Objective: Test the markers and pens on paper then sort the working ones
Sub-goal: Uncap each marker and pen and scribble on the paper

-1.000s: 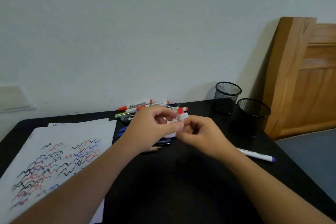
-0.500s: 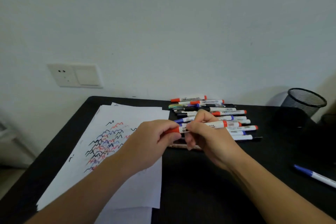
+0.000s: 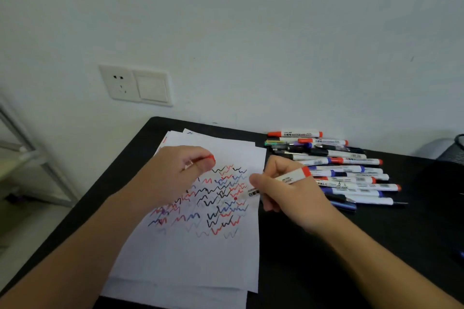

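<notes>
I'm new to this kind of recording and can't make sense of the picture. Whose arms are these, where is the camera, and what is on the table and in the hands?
No machine here: a person wears a wide-angle camera on the head, looking down at their own arms. The left hand holds a red cap. The right hand grips an uncapped red marker, its red tip pointing down at the paper, which is covered in red, blue and black squiggles. The sheets lie on a black table. Beside them sits a pile of markers and pens.
</notes>
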